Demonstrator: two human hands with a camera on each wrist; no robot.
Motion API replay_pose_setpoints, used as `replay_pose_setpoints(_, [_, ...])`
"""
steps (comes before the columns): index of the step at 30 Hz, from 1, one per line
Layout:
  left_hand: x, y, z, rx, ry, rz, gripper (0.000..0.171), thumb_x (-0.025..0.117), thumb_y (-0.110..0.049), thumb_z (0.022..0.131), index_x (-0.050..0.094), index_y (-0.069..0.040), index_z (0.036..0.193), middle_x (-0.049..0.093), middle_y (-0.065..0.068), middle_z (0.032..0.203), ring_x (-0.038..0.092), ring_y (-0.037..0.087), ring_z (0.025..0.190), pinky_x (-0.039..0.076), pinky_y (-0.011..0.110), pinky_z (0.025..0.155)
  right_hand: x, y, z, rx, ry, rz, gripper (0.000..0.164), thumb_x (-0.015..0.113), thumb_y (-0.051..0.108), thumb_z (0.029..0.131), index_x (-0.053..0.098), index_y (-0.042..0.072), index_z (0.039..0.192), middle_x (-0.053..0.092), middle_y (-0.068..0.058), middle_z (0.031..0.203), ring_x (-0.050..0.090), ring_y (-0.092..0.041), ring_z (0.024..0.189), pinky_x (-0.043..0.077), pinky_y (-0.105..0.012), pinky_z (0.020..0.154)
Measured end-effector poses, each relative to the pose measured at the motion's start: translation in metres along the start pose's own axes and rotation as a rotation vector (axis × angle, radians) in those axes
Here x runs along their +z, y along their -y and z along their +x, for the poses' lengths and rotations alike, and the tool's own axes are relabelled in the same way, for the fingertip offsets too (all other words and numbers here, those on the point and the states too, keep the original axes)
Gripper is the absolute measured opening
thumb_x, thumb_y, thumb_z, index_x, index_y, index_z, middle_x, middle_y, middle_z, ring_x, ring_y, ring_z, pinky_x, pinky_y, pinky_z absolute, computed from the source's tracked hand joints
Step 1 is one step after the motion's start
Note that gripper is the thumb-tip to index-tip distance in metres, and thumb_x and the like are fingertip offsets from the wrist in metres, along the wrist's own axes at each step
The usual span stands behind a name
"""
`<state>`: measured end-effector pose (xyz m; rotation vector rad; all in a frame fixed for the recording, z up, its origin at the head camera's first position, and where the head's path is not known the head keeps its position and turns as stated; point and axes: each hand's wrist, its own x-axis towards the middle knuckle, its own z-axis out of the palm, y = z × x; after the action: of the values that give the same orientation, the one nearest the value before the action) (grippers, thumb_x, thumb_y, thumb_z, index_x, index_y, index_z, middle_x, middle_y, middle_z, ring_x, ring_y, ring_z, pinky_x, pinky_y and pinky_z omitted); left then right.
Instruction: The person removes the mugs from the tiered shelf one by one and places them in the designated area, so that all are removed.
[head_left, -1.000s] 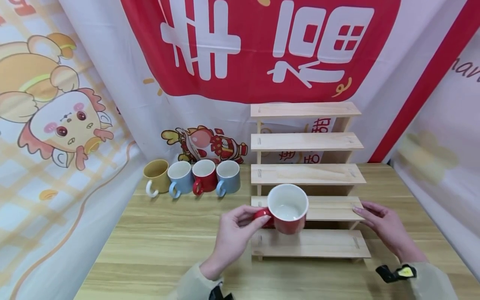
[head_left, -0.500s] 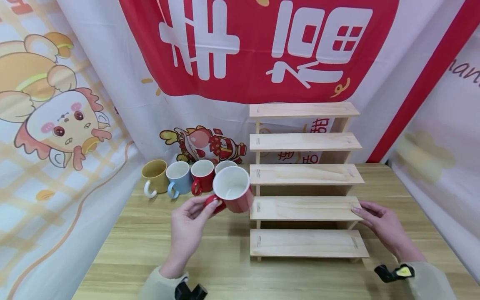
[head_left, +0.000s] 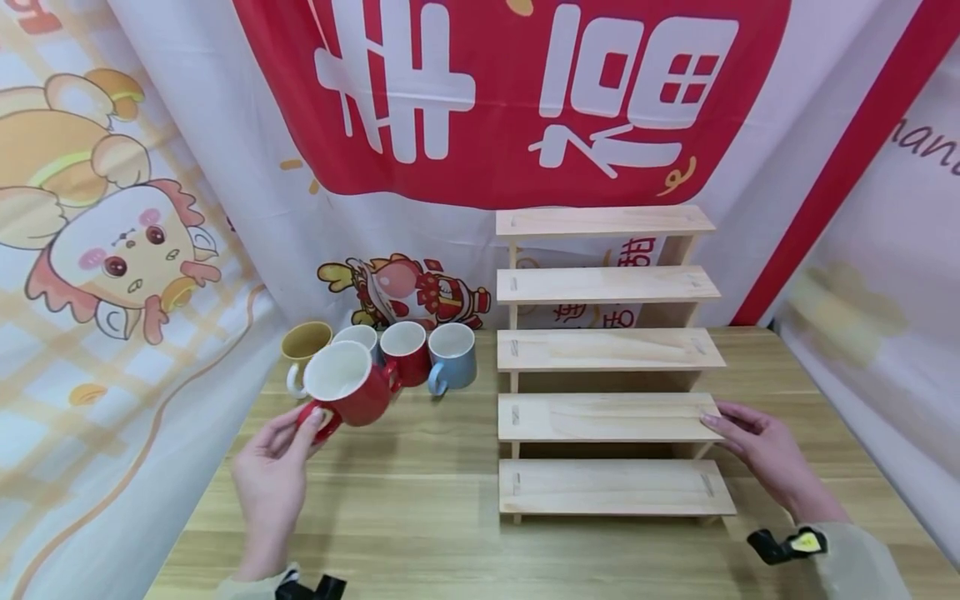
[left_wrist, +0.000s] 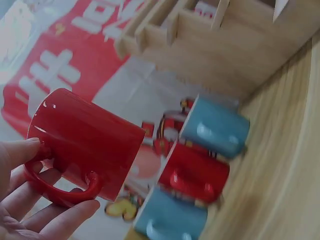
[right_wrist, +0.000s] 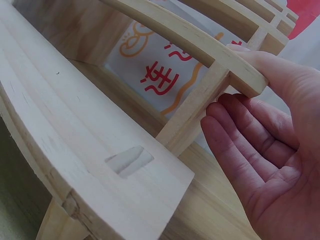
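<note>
By its handle, my left hand [head_left: 272, 475] holds a red mug [head_left: 363, 400] with a white inside, tilted and raised at the left. In the head view this mug partly hides a row of standing mugs: a mustard mug [head_left: 306, 343] with a white handle, a blue mug [head_left: 358, 335], another red mug [head_left: 408, 368] and a light blue mug [head_left: 459, 367]. My right hand [head_left: 765, 450] pinches the right end of a step of the wooden stepped shelf [head_left: 607, 417]. In the right wrist view, the thumb lies over the board [right_wrist: 245, 80] and the fingers curl below it.
The stepped shelf has several bare tiers rising toward the back. It stands on a wood-grain table [head_left: 420, 500], right of the mugs. Printed cloth hangs behind, with a red panel [head_left: 510, 100], and along both sides.
My left hand has carried the red mug from above the shelf's lower steps leftward to the front of the mug row. The right hand has stayed on the shelf.
</note>
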<state>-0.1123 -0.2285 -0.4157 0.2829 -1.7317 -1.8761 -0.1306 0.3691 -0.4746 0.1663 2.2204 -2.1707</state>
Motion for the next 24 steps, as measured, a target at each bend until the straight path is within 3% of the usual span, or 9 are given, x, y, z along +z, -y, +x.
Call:
replay_pose_setpoints(5, [-0.031,0.016,0.013,-0.076,-0.126,-0.010,0.032,0.083,-0.005,0.085,0.072,0.009,0.112,0.077,0.003,0.093,0.075,0.016,0.083,0.060,0.031,0.070,0.000,0.000,0.000,0.005,0.000,-0.007,0.022,0.070,0.012,0.099,0.068,0.017,0.121,0.069,0.016,0.107,0.066,-0.002,0.096,0.057,-0.018,0.081])
replay_pose_setpoints(12, [-0.064,0.044,0.023,-0.150,-0.213,-0.031,0.032,0.083,-0.003,0.085,0.072,0.009,0.112,0.077,0.000,0.089,0.075,0.012,0.084,0.060,0.030,0.070,0.000,0.000,-0.001,-0.004,0.004,0.013,0.020,0.069,0.010,0.099,0.071,0.021,0.116,0.069,0.015,0.107,0.066,-0.002,0.097,0.057,-0.018,0.081])
replay_pose_setpoints(19, [-0.080,0.065,0.029,-0.205,-0.239,-0.009,0.033,0.083,-0.005,0.085,0.072,0.006,0.114,0.077,-0.004,0.087,0.075,0.011,0.080,0.060,0.029,0.071,0.000,-0.001,-0.001,-0.014,0.010,0.009,0.021,0.069,0.011,0.099,0.071,0.021,0.117,0.069,0.015,0.109,0.066,-0.001,0.098,0.056,-0.018,0.081])
replay_pose_setpoints(24, [-0.084,0.074,0.030,-0.197,-0.233,0.013,0.033,0.083,-0.005,0.085,0.072,0.007,0.114,0.076,-0.005,0.086,0.074,0.010,0.078,0.059,0.027,0.071,0.000,-0.001,-0.001,-0.011,0.011,0.000,0.020,0.069,0.012,0.099,0.070,0.024,0.115,0.068,0.015,0.109,0.066,-0.001,0.098,0.056,-0.018,0.082])
